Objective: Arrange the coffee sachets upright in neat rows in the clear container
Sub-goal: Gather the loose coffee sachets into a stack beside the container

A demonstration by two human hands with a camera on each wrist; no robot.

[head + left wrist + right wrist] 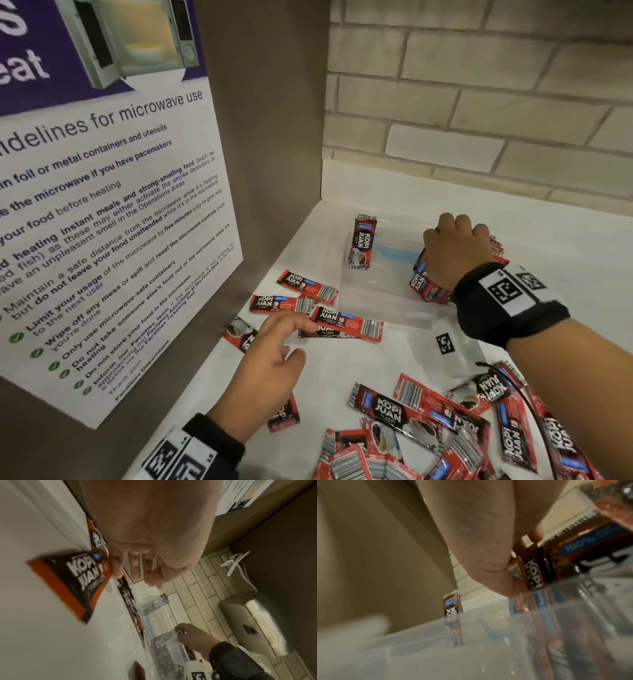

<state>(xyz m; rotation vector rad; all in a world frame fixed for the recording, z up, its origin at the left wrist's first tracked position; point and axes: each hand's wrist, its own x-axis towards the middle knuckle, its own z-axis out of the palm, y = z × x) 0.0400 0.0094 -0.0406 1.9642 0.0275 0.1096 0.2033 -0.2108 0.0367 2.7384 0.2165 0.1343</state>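
Note:
A clear container point(394, 305) stands on the white counter point(342, 370) near the back corner. One red and black coffee sachet point(362, 241) stands upright in its far left corner, also seen in the right wrist view point(452, 608). My right hand point(455, 246) reaches into the container's right side and grips a bundle of upright sachets point(424, 284) from above, close up point(532, 572). My left hand point(287, 339) hovers open over the counter, fingers stretched toward flat sachets point(346, 323). In the left wrist view the left hand point(137, 577) holds nothing; a sachet point(77, 581) lies beside it.
Loose sachets point(306, 282) lie flat left of the container, and a large pile point(445, 428) fills the near right. A clear part with a black marker tag point(445, 342) sits by the container's front. A brown panel with a poster point(102, 205) rises left; brick wall point(479, 102) behind.

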